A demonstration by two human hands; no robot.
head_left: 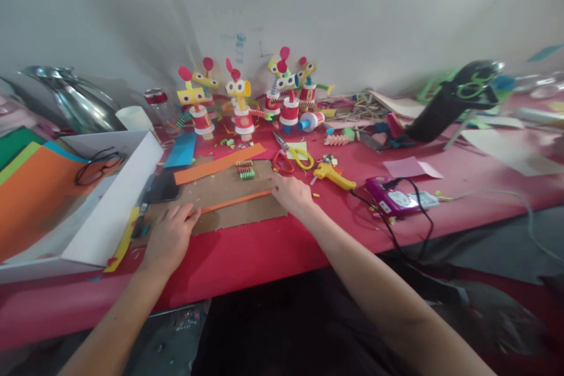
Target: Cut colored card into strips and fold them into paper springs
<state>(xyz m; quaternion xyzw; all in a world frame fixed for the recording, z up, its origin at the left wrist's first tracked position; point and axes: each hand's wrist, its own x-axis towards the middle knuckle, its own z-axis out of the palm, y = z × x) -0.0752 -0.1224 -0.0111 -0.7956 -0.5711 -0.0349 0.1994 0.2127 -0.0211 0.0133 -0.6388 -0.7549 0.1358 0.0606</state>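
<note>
A narrow orange paper strip [235,202] stretches across the brown cardboard [247,218]. Its left end is at the fingertips of my left hand [171,234], whose fingers are closed together on it. My right hand [291,192] pinches the other end near the cardboard's right edge. Just behind the strip lie small folded paper springs [245,169], brown and green. A wider orange paper strip [219,163] rests behind them. Scissors [291,155] with one red and one yellow handle lie beyond my right hand, and a yellow glue gun [333,176] sits to its right.
Several paper-cup figures [244,120] stand along the back. At left are a white box [118,205] of coloured paper, a dark phone [164,185] and a metal jug [77,100]. On the right, a purple power strip [392,197] trails black cable near a tilted black container [445,108].
</note>
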